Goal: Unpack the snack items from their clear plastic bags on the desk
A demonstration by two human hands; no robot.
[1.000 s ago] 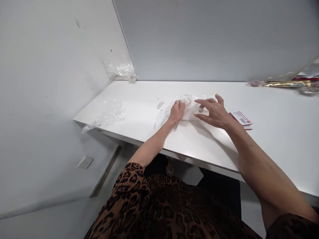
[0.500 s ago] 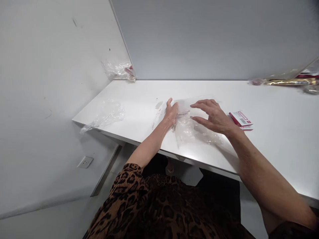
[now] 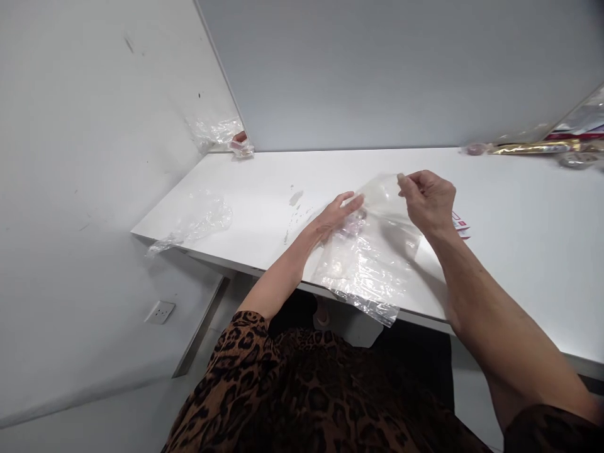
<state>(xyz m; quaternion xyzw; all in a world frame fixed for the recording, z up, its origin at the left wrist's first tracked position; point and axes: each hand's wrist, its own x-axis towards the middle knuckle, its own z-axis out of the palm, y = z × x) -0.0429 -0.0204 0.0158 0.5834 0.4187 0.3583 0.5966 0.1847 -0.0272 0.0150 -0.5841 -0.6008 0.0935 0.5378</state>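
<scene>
A clear plastic bag [image 3: 368,264] hangs lifted over the front of the white table [image 3: 519,239], its lower end drooping past the table's near edge. My right hand [image 3: 427,200] pinches the bag's top edge, fingers closed on it. At the left side of the bag's top, my left hand [image 3: 337,214] has thumb and fingers against the plastic, and something small and pinkish shows through the plastic by those fingers.
A crumpled clear sheet [image 3: 198,220] lies at the table's left corner. More plastic wrap [image 3: 217,133] sits at the far left corner by the wall. A red-and-white label card [image 3: 461,225] peeks out beside my right wrist. Gold and red packets [image 3: 542,148] lie far right.
The bag lay flat on the table under my hands; now both hands have lifted it by its top edge toward me and it hangs unfolded.
</scene>
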